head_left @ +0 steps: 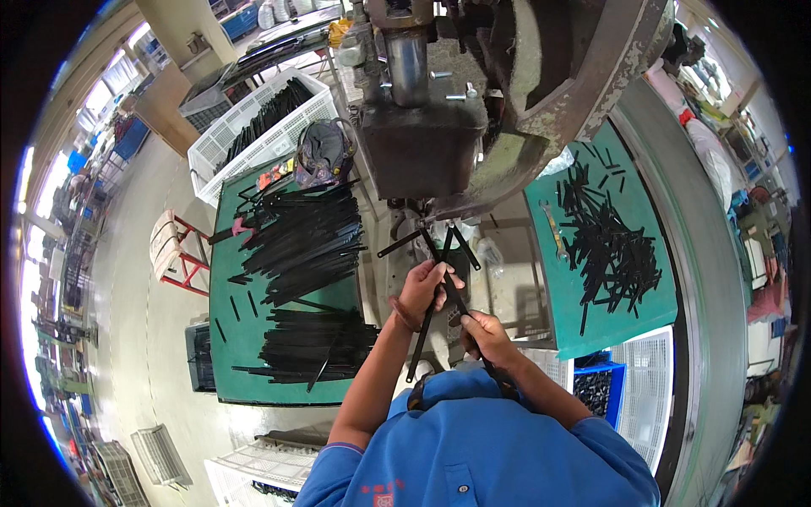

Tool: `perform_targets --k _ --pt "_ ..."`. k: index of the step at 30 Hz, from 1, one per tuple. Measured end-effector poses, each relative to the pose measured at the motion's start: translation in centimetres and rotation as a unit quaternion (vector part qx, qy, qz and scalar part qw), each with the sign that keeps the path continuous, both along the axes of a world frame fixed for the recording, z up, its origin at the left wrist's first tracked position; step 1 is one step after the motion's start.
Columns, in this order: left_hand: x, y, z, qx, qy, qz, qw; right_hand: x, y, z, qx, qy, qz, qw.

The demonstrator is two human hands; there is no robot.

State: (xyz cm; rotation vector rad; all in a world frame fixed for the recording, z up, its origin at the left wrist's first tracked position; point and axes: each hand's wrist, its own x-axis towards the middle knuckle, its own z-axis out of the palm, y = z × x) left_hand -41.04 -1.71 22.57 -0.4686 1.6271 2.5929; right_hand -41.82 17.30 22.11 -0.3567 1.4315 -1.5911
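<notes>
Crossed black strips (421, 342) lie right in the fingers, in front of the person's chest. The left hand (420, 291) has its fingers closed around them near the crossing, thumb uppermost. The right hand (490, 336) pinches the strip slanting toward the right, nearer the body; its fingers look closed too, though their undersides are hidden.

The strips' long axes run from the body toward the machine, making a narrow X. Two shorter black arms (466, 248) splay out at the far end, just below the machine's dark metal block (418, 152) in view; whether anything touches there, I cannot tell. That gap between far ends and block seems the relation that counts, and the left hand is the nearer to it. Both forearms reach forward and inward, elbows bent, the right hand held closer to the body.

Farther out, long black strips (304, 245) are heaped on the left green desk (245, 353). On the right green desk (562, 325) lie a pile of short black strips (608, 262) and a wrench (553, 230).
</notes>
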Motion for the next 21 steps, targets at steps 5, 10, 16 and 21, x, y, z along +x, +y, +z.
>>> perform_targets --k 5,10,16,21 --pt "0.5 -0.9 0.0 -0.006 -0.031 -0.028 0.999 1.8 -1.4 -1.0 -0.018 0.028 -0.071 0.997" --pt "0.9 -1.0 -0.2 -0.002 -0.033 -0.027 0.999 2.6 -1.5 -1.7 -0.035 0.018 -0.095 0.995" --pt "0.9 -1.0 0.1 -0.011 -0.024 -0.024 0.999 2.5 -1.6 -1.2 -0.056 -0.008 -0.098 0.994" --pt "0.7 -1.0 0.2 0.004 -0.020 -0.018 1.000 2.6 -2.0 -0.6 -0.075 -0.064 -0.113 0.989"
